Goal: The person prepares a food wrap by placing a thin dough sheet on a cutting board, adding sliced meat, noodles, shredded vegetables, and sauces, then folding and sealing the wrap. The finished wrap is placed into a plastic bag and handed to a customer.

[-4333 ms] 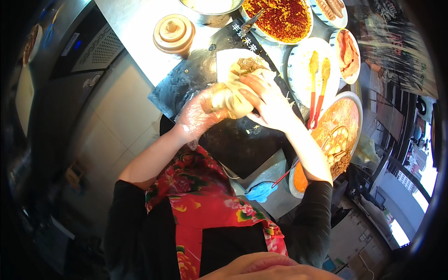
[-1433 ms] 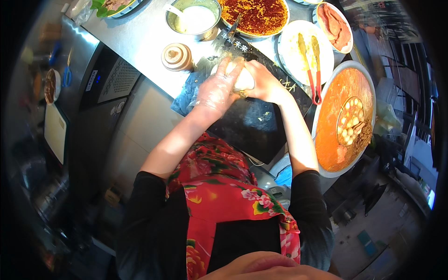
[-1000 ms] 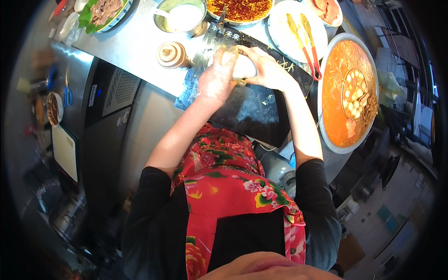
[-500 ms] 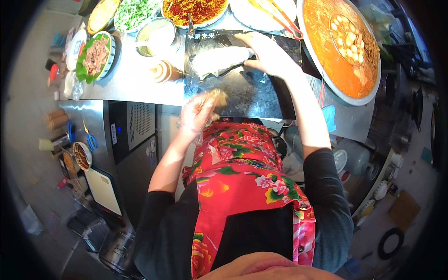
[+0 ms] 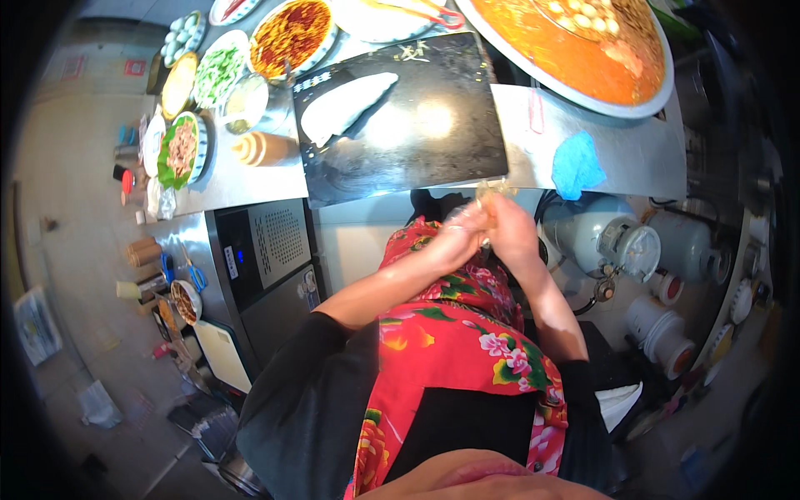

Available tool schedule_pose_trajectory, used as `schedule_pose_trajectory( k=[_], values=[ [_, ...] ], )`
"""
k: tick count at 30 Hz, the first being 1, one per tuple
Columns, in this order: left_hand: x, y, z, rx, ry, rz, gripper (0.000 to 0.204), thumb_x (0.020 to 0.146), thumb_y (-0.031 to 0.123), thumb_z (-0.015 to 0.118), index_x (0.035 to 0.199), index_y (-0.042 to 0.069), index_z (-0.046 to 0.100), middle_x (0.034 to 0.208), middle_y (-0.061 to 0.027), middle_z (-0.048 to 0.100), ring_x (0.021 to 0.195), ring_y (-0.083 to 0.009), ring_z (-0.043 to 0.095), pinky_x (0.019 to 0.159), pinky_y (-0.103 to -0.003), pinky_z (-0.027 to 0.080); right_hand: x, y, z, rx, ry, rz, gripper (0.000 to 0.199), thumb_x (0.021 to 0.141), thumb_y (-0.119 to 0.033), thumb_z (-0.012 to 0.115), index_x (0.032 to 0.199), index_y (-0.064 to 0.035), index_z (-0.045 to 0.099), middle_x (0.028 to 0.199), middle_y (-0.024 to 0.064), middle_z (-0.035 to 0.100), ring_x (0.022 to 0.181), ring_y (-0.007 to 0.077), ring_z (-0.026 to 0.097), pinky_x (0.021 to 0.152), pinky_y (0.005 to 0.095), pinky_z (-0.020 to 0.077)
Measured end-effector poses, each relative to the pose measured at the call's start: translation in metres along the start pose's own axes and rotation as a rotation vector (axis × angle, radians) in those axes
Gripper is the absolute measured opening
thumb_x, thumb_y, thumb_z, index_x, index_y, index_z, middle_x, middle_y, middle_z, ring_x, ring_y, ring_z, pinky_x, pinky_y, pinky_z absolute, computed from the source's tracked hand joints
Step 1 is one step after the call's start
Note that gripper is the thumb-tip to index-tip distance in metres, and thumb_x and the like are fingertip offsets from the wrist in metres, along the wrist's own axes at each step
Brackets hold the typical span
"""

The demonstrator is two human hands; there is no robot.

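My left hand and my right hand are together just in front of the near right edge of the black board. The fingers of both are closed around a small, crumpled, yellowish, partly see-through piece. Blur and the fingers hide most of it, so its kind is unclear. On the board's left part lies a white elongated packet, slanted and touched by neither hand.
Left of the board stand a tan squeeze bottle, a bowl of chopped greens, a bowl of red chili sauce and meat on a leaf. A large basin of orange broth and a blue cloth are right.
My right hand has left the white packet and come back toward my body. My left hand has moved right with the yellowish piece, and the two hands have met. The view has shifted.
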State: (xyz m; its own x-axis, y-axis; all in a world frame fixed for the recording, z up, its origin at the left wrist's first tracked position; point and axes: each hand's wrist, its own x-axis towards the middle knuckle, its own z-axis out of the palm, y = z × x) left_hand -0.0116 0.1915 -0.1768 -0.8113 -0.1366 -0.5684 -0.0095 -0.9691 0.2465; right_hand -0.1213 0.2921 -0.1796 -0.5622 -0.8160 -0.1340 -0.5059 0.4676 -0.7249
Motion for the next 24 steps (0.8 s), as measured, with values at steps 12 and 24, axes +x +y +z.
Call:
schedule_pose_trajectory(
  k=[12, 24],
  values=[
    [0.017, -0.035, -0.134, 0.499, 0.297, -0.624, 0.006, 0.1, 0.015, 0.061, 0.096, 0.011, 0.062, 0.07, 0.0043, 0.052, 0.053, -0.0052, 0.041, 0.043, -0.02, 0.029, 0.02, 0.038, -0.064, -0.342, 0.172, 0.233, 0.031, 0.087, -0.017, 0.071, 0.117, -0.0096, 0.065, 0.107, 0.0171, 0.064, 0.101, 0.0363, 0.063, 0.086, 0.0458, 0.0516],
    [0.123, 0.006, -0.261, -0.008, 0.581, 0.113, 0.012, 0.097, 0.002, 0.062, 0.109, 0.002, 0.063, 0.098, -0.0054, 0.065, 0.084, -0.0142, 0.062, 0.075, -0.029, 0.054, -0.006, 0.071, -0.088, -0.126, 0.721, 0.223, 0.027, 0.097, 0.0, 0.06, 0.123, -0.0044, 0.068, 0.113, 0.012, 0.06, 0.095, 0.0192, 0.062, 0.087, 0.0311, 0.0525]
  ],
)
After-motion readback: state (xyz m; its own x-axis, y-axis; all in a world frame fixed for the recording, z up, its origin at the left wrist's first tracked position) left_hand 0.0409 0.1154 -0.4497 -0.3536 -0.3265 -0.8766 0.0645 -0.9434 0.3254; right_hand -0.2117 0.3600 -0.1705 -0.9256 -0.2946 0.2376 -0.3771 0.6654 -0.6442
